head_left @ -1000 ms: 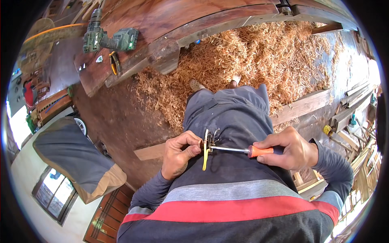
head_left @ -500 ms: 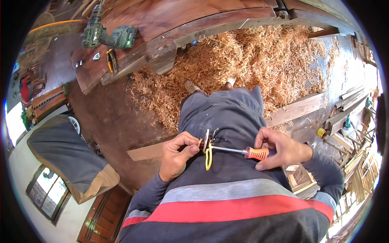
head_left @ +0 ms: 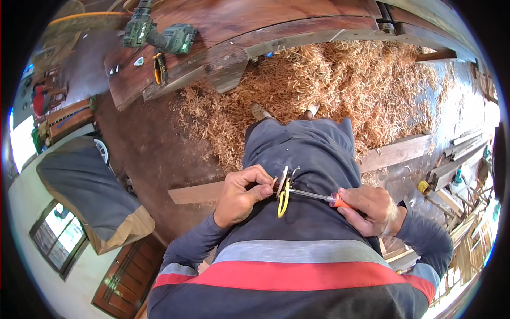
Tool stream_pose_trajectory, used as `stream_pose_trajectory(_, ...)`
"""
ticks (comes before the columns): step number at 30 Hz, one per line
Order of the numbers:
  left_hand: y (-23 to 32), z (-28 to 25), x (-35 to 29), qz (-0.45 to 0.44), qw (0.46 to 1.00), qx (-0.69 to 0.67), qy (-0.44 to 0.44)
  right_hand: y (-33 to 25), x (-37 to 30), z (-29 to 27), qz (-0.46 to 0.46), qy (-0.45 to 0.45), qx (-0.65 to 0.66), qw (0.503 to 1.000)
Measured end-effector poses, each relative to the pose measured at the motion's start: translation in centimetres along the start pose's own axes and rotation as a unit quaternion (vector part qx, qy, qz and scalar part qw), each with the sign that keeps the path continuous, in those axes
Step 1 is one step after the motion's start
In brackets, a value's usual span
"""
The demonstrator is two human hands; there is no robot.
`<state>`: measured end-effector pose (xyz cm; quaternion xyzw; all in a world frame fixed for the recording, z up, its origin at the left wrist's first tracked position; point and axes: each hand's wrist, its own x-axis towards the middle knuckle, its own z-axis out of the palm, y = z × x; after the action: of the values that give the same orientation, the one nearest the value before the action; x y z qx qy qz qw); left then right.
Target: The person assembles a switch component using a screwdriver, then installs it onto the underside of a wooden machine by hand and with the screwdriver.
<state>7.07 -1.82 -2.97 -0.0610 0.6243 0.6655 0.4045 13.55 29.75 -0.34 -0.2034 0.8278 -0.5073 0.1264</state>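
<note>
In front of my waist, my left hand point(head_left: 243, 194) pinches a small flat fitting point(head_left: 284, 182), seen nearly edge-on. A loop of yellow wire point(head_left: 282, 208) hangs from it, and a short thin wire end point(head_left: 296, 169) sticks out above. My right hand point(head_left: 373, 209) closes around the orange handle of a screwdriver point(head_left: 313, 195). Its metal shaft points left, and the tip meets the fitting beside the yellow wire. The exact spot where the tip sits is too small to make out.
Ahead, a wooden workbench point(head_left: 255, 24) carries a green cordless drill point(head_left: 159, 34) and yellow-and-black pliers point(head_left: 160, 69). Wood shavings point(head_left: 340, 85) cover the floor around my feet. Boards point(head_left: 467, 143) are stacked at the right; a dark cover point(head_left: 90, 186) drapes something at the left.
My right fingers have closed farther over the screwdriver handle, which now shows less. Both hands and the fitting appear slightly farther right as the view shifts.
</note>
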Motion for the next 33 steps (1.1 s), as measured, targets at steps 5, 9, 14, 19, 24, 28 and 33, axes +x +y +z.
stream_pose_trajectory(5, -0.2, -0.4, 0.4, 0.003, 1.0, 0.023, 0.0, -0.5, 0.6, -0.7, 0.122, -0.036, 0.128, 0.984)
stream_pose_trajectory(9, -0.5, -0.7, 0.8, 0.001, 1.0, 0.019, -0.006, -0.7, 1.8, -1.8, 0.249, -0.095, 0.206, 0.942)
stream_pose_trajectory(14, -0.5, -0.6, 0.9, -0.004, 1.0, 0.013, 0.0, -1.2, 2.8, -2.4, 0.37, -0.119, 0.285, 0.876)
stream_pose_trajectory(19, 0.3, -0.6, 1.5, -0.001, 1.0, -0.018, 0.02, -1.0, 3.4, -2.6, 0.508, -0.132, 0.382, 0.761)
stream_pose_trajectory(24, 4.2, -1.8, 4.4, 0.054, 0.998, 0.012, 0.023, 0.5, 5.3, -2.9, 0.301, -0.053, 0.244, 0.92)
stream_pose_trajectory(28, 6.0, -2.8, 6.8, 0.056, 0.998, 0.001, -0.004, 0.8, 5.6, -2.8, 0.249, 0.017, 0.203, 0.947)
stream_pose_trajectory(33, 6.1, -2.1, 7.3, 0.061, 0.997, -0.042, -0.004, 1.2, 5.5, -3.8, 0.034, 0.049, -0.079, 0.995)
